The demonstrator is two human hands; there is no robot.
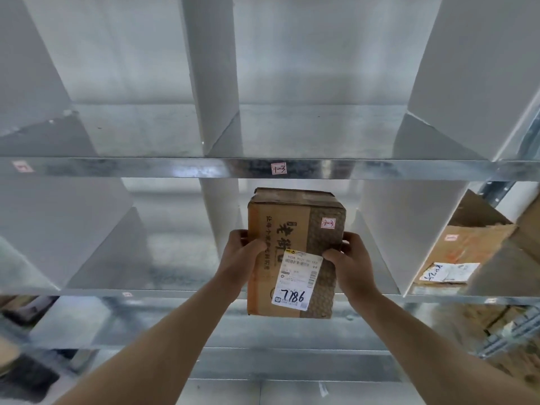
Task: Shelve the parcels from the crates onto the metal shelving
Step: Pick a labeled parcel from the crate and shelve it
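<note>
Both hands are closed around one brown cardboard parcel, printed with dark characters and bearing a white shipping label handwritten 7786. By the left hand the left edge is gripped, thumb laid on the front face; by the right hand the right edge is clasped likewise, so the box is squeezed evenly from either side and held upright, label facing outward, presumably so the number can be read once shelved.

The parcel is held at the mouth of the middle bay of the galvanised metal shelving, its upper end just below the shelf lip where a small red-marked tag is stuck. A similar tag is seen on the box, which suggests the bay was chosen by matching marks.

White upright dividers stand to each side of the bay; nothing is seen inside it to block entry. Further right, another brown carton with a scribbled label is already lodged in the neighbouring compartment.
</note>
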